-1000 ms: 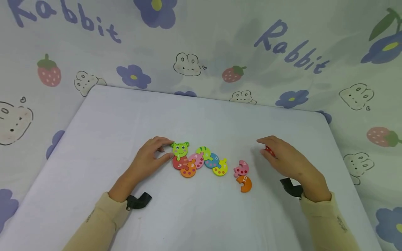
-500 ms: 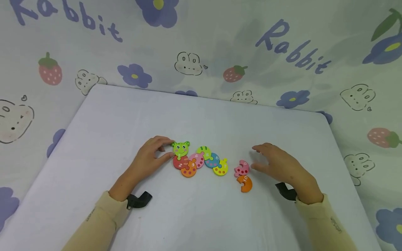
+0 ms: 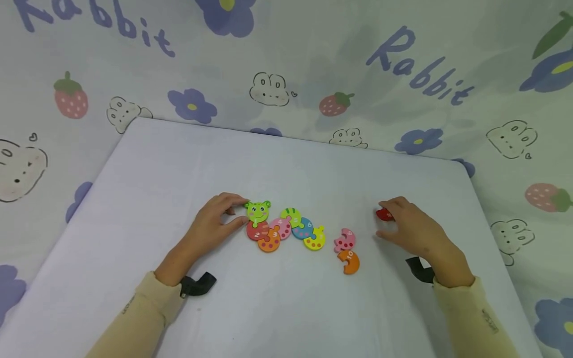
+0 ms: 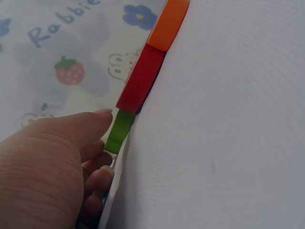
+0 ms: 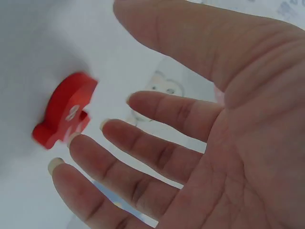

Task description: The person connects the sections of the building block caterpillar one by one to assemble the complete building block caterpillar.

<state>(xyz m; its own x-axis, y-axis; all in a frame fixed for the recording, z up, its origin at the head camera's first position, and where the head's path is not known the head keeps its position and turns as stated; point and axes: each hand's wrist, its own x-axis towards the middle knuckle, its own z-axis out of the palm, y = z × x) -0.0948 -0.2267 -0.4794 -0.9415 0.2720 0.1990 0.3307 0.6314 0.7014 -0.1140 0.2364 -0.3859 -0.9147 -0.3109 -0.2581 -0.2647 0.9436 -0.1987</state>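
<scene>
My left hand [image 3: 214, 219] holds the green smiling caterpillar head [image 3: 257, 212] between thumb and index finger. In the left wrist view the green piece's edge [image 4: 120, 130] sits beside the thumb tip. Joined to the head, a curving row of numbered puzzle pieces runs right: red 2 [image 3: 257, 231], orange 3 [image 3: 268, 242], pink, green, blue, ending with a yellow piece [image 3: 314, 240]. My right hand [image 3: 416, 229] hovers with fingers spread over a loose red piece [image 3: 384, 214]. In the right wrist view that red puzzle piece [image 5: 66, 107], marked 8, lies beyond the fingertips, apart from the thumb.
A pink piece [image 3: 344, 240] marked 9 and an orange piece [image 3: 349, 262] marked 10 lie between the row and my right hand. Everything rests on a white-covered table [image 3: 277, 308]. Behind stands a cloth [image 3: 295, 54] printed with rabbits, strawberries and flowers.
My right hand went left toward the pink 9 piece, then back right, where the red piece shows under its fingers. The left hand and the joined row stay put.
</scene>
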